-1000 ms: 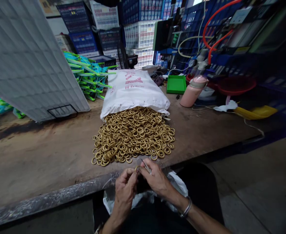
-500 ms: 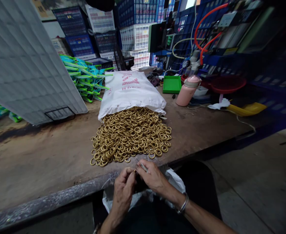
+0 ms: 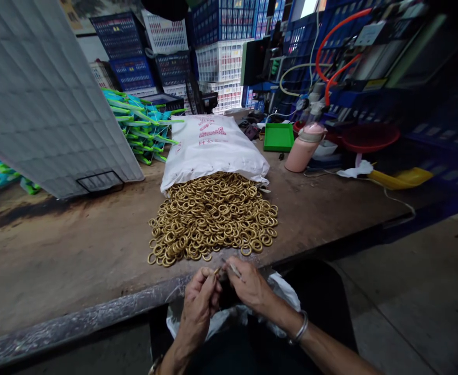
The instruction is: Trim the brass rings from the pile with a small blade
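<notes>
Between the thumb and fingers of my left hand (image 3: 201,299) I pinch a gold-coloured ring (image 3: 217,271), seen nearly edge-on. My right hand (image 3: 248,284) is closed around a thin, pale tool (image 3: 234,270), slim like a small knife or scraper; its exact kind does not show. The tool's dark tip lies close to the ring, and I cannot tell whether they touch. Both hands are over an open white plastic bag (image 3: 281,286) at the table's front edge. Just beyond them a heap of gold-coloured rings (image 3: 213,219) spills from a white printed sack (image 3: 215,151).
A grey ribbed panel (image 3: 57,104) leans at left before green and blue plastic pieces (image 3: 143,125). Toward the right stand a green tray (image 3: 278,138), a pink bottle (image 3: 304,148), a red dish (image 3: 370,138) and a yellow scoop (image 3: 403,178). Stacked crates (image 3: 221,57) fill the back.
The view has shifted slightly, so everything sits a little further right. The ring in my left hand now shows more plainly, and the tool in my right hand has turned a little.
</notes>
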`<state>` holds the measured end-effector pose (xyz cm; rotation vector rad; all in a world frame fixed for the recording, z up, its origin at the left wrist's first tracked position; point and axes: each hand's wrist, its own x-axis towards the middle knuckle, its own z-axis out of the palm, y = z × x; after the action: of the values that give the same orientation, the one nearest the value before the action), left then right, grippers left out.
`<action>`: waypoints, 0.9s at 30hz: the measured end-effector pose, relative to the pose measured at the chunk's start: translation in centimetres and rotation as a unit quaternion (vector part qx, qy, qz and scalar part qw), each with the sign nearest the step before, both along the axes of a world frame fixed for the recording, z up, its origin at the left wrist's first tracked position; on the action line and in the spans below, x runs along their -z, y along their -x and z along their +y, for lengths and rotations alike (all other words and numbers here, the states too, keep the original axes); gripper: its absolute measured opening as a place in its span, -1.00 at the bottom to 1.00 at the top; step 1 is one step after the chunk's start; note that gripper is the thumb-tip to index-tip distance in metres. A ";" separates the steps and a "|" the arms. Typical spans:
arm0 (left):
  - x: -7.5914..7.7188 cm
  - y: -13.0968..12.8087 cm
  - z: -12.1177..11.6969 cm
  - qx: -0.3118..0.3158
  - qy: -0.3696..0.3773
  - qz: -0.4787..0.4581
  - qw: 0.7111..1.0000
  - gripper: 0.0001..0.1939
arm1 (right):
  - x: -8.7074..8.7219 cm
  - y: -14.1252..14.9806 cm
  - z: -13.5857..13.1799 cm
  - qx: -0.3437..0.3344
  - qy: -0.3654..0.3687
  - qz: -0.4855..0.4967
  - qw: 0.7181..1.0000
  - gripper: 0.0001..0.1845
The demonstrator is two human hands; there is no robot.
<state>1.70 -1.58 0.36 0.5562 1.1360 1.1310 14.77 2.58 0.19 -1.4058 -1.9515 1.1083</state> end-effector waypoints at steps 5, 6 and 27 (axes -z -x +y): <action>0.0 0.1 0.2 0.008 -0.013 0.034 0.999 -0.68 | -0.4 0.0 -0.6 -0.061 -0.068 -0.140 0.986 -0.82; -0.1 0.1 0.2 0.009 -0.016 0.042 0.999 -0.67 | -0.5 0.0 -0.7 -0.070 -0.074 -0.159 0.982 -0.80; -0.7 3.5 -1.8 -0.053 0.047 -0.157 0.985 -0.76 | 0.7 4.9 1.1 -0.061 -0.156 -0.315 0.934 -0.74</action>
<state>-1.81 -3.35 1.02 0.2336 0.9465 1.2011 9.88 3.71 -0.55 -1.5974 -2.5425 0.3630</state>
